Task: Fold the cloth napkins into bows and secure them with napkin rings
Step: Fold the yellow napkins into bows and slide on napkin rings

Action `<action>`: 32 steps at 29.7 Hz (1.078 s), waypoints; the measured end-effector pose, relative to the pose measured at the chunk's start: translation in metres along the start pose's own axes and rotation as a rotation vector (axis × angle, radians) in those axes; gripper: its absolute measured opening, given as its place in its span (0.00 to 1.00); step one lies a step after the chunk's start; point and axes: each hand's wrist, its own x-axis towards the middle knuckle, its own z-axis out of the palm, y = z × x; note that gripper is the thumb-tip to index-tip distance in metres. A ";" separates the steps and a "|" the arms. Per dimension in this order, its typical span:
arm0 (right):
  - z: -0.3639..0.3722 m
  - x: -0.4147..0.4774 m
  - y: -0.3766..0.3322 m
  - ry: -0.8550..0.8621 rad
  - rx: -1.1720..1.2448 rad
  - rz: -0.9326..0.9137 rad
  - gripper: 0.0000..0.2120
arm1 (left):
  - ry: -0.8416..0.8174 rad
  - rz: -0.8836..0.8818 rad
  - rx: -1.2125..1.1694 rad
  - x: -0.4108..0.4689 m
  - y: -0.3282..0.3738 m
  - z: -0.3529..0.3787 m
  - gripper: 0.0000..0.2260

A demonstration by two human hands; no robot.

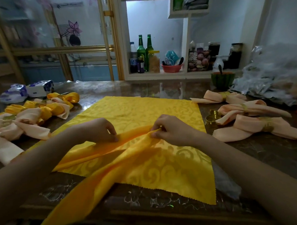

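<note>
Near edge: yellow napkin (167, 173) overhangs the bench (266, 157) front. I reckon the drooping corner's weight could drag the fold askew. Centre frame: left hand (101, 131) and right hand (170, 130) each pinch a raised pleat of it. Fabric looks slick, so if either pinch slips the pleat collapses. Spare napkin rings (213, 116), right of centre, partly hidden by a finished bow (244, 109). Bow pile (33, 115) mid-left too tangled to count. Fingertips under the fold not visible.

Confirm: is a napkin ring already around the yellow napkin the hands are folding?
No, both the left hand and right hand pinch the yellow napkin, which lies spread and ringless.
</note>
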 end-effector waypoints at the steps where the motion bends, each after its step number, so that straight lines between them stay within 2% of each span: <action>1: 0.000 0.008 0.005 0.003 0.010 0.028 0.10 | 0.044 -0.007 0.007 0.004 0.000 0.001 0.12; 4: 0.005 0.018 0.020 -0.016 0.009 0.085 0.09 | 0.096 -0.037 0.077 0.014 -0.006 0.010 0.15; 7: 0.009 0.016 0.025 0.034 0.042 0.041 0.05 | 0.078 -0.086 0.077 0.017 -0.017 0.006 0.13; 9: 0.010 0.015 0.023 0.113 -0.109 -0.064 0.07 | 0.010 -0.125 0.087 0.017 -0.021 -0.001 0.11; 11: 0.013 0.015 0.019 0.121 -0.221 -0.147 0.10 | -0.073 -0.188 0.102 0.017 -0.019 -0.006 0.11; 14: 0.016 0.013 0.016 0.056 -0.126 -0.167 0.13 | -0.133 -0.222 0.185 0.019 -0.009 -0.005 0.15; 18: 0.015 0.009 0.019 0.061 0.048 -0.106 0.09 | -0.236 -0.296 0.275 0.018 -0.002 -0.008 0.15; 22: 0.021 0.008 0.020 0.053 0.041 -0.106 0.11 | -0.305 -0.436 0.299 0.017 0.002 -0.017 0.13; 24: 0.025 0.008 0.019 0.063 0.054 -0.087 0.10 | -0.255 -0.431 0.251 0.021 0.009 -0.029 0.08; 27: 0.023 0.007 0.014 0.062 0.108 -0.065 0.02 | -0.120 -0.335 -0.022 0.018 0.028 -0.051 0.11; 29: 0.022 0.007 0.016 0.044 0.146 -0.033 0.10 | -0.027 -0.294 -0.190 0.009 0.046 -0.052 0.12; 31: 0.020 0.006 0.018 0.031 0.156 -0.014 0.03 | 0.076 -0.261 -0.235 0.000 0.061 -0.034 0.12; 32: 0.020 0.005 0.018 0.036 0.165 -0.011 0.03 | 0.134 -0.247 -0.217 -0.004 0.066 -0.020 0.11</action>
